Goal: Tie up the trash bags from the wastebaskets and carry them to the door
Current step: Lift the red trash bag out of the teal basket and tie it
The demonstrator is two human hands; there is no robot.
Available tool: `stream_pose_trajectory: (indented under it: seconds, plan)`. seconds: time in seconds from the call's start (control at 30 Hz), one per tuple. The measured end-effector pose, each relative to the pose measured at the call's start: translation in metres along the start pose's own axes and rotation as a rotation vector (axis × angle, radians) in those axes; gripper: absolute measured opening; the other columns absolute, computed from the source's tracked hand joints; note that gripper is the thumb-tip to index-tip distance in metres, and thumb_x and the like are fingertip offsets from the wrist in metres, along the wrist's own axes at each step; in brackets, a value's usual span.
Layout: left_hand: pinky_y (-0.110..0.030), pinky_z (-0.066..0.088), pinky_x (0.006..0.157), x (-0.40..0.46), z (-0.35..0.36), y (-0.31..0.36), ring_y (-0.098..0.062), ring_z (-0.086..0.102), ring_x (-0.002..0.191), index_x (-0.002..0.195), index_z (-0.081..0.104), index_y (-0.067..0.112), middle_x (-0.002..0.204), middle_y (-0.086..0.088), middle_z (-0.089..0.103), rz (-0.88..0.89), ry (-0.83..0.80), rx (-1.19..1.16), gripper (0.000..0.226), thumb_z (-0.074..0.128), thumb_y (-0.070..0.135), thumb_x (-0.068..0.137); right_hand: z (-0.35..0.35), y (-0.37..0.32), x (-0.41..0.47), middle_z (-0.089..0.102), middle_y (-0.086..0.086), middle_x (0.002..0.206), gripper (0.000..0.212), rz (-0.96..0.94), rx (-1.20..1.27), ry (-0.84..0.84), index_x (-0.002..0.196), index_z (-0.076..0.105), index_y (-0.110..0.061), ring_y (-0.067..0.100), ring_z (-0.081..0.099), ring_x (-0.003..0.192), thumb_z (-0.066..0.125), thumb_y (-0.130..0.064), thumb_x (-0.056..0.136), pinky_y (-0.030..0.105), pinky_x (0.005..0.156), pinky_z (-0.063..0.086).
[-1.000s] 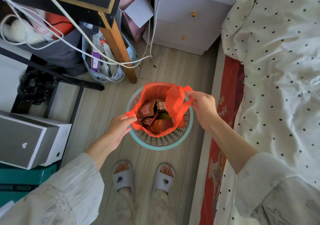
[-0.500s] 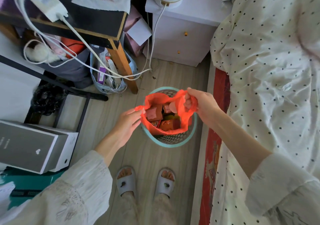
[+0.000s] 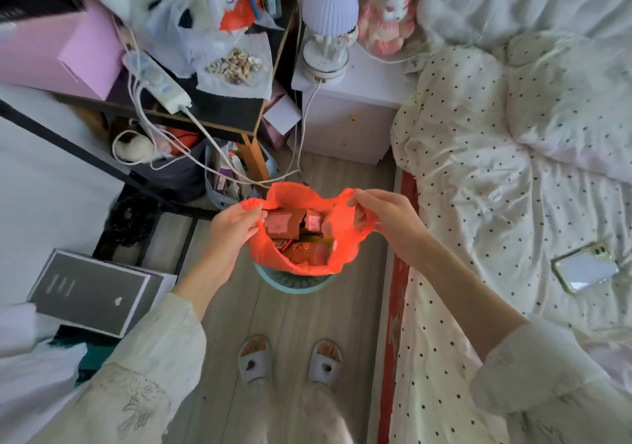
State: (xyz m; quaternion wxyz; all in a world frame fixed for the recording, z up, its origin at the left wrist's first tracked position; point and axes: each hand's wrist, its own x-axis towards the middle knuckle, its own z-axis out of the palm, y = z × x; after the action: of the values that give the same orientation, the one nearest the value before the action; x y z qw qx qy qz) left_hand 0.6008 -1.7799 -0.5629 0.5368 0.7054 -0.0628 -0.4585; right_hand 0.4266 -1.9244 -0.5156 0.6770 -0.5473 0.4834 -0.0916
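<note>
An orange plastic trash bag [image 3: 345, 231] hangs open between my hands, lifted mostly out of the teal mesh wastebasket [image 3: 290, 281] below it. Inside the bag lie brown cartons and wrappers. My left hand [image 3: 232, 224] pinches the bag's left rim. On the right rim, my right hand [image 3: 386, 219] grips a bunched handle of the bag. The basket stands on the wooden floor in front of my slippered feet.
A bed with a dotted cover [image 3: 496, 204] runs along the right, a phone [image 3: 584, 267] lying on it. A white nightstand [image 3: 345, 115] with a lamp stands ahead. A cluttered desk [image 3: 219, 115] with cables and a grey box [image 3: 92, 293] crowd the left.
Both hands have raised the bag's rim upward, drawing the bag out of the basket. The view has tilted up, showing the desk top, lamp and more bed.
</note>
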Motion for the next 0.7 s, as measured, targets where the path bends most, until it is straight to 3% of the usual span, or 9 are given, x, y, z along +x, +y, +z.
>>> stream_pose_trajectory:
  seconds: [0.13, 0.37, 0.6, 0.7]
  plan:
    - [-0.038, 0.046, 0.090, -0.045, -0.015, 0.036, -0.020, 0.057, 0.082, 0.083, 0.062, 0.016, 0.076, -0.004, 0.059, 0.106, 0.103, 0.040, 0.014, 0.051, 0.015, 0.092, -0.005, -0.028, -0.042, 0.052, 0.006, 0.063, 0.023, -0.038, -0.025, -0.027, 0.080, 0.063, -0.002, 0.017, 0.047, 0.057, 0.049, -0.015, 0.093, 0.025, 0.061, 0.041]
    - [-0.029, 0.047, 0.070, -0.115, -0.039, 0.064, -0.015, 0.052, 0.062, 0.095, 0.060, 0.006, 0.064, -0.006, 0.054, 0.186, 0.142, 0.123, 0.012, 0.051, 0.011, 0.090, 0.006, -0.052, -0.118, 0.048, 0.006, 0.061, 0.024, -0.088, -0.110, -0.061, 0.091, 0.065, 0.002, 0.018, 0.041, 0.054, 0.049, -0.016, 0.093, 0.028, 0.056, 0.035]
    - [-0.018, 0.041, 0.052, -0.171, -0.069, 0.043, -0.001, 0.048, 0.040, 0.072, 0.058, 0.013, 0.056, -0.003, 0.052, 0.235, 0.040, 0.215, 0.020, 0.051, 0.008, 0.089, 0.033, -0.023, -0.190, 0.045, 0.002, 0.056, 0.024, -0.094, -0.220, 0.034, 0.082, 0.066, -0.005, 0.015, 0.035, 0.049, 0.050, -0.019, 0.092, 0.025, 0.051, 0.029]
    - [-0.014, 0.043, 0.050, -0.186, -0.087, 0.016, -0.007, 0.052, 0.050, 0.072, 0.057, 0.014, 0.060, -0.004, 0.054, 0.219, -0.027, 0.250, 0.020, 0.050, 0.008, 0.090, 0.053, 0.015, -0.212, 0.042, 0.003, 0.055, 0.022, -0.078, -0.206, 0.149, 0.083, 0.067, -0.002, 0.015, 0.034, 0.048, 0.051, -0.016, 0.090, 0.025, 0.048, 0.030]
